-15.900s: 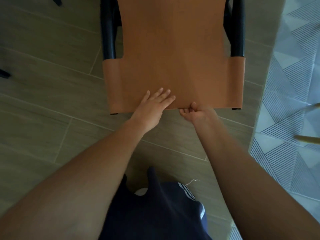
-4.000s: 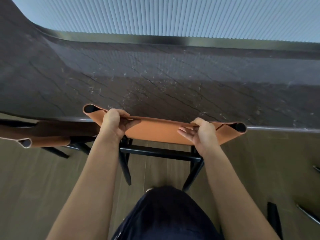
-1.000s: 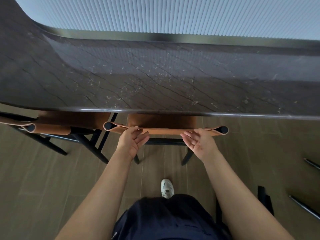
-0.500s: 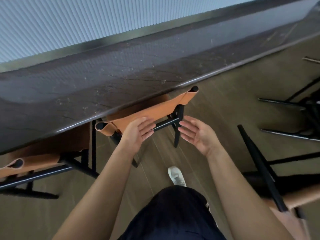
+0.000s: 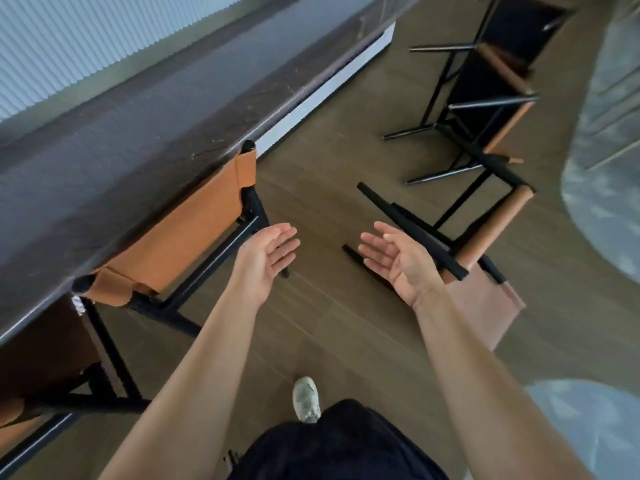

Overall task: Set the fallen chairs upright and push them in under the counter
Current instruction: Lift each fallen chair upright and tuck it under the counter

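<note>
Two chairs lie toppled on the floor, away from the bench (image 5: 145,109). Nearest fallen chair (image 5: 485,233) lies just beyond my right hand (image 5: 398,261), black legs slanting back toward me; left hand (image 5: 266,254) farther off. Both hands' fingers spread, empty.

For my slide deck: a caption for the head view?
Both hands open, one tan chair tucked under counter, fallen chairs waiting.

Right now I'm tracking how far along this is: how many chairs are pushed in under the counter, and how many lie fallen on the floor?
Chairs upright under the counter: 2
Chairs fallen on the floor: 2
Total: 4 chairs
</note>
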Demonstrator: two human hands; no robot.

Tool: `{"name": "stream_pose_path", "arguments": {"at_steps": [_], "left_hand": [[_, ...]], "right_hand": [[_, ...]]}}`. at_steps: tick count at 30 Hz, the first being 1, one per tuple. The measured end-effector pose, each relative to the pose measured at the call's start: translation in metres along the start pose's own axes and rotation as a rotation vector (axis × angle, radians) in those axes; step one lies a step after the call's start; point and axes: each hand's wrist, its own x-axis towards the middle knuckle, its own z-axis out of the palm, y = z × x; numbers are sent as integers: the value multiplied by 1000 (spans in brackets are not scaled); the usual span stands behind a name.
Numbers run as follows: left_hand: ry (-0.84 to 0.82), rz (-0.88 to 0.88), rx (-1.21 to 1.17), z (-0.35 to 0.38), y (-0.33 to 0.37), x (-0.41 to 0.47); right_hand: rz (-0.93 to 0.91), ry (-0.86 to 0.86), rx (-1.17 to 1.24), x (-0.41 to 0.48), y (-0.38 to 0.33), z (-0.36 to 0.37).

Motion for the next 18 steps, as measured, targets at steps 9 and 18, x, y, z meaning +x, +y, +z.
{"name": "stream_pose_path", "arguments": {"at_steps": [9, 18], "left_hand": [[-210, 38, 137, 100, -69, -57], [-373, -15, 186, 192, -156, -141]], "right_hand": [[-55, 180, 152, -80, 20, -144], [-84, 346, 251, -177, 49, -283]]}}
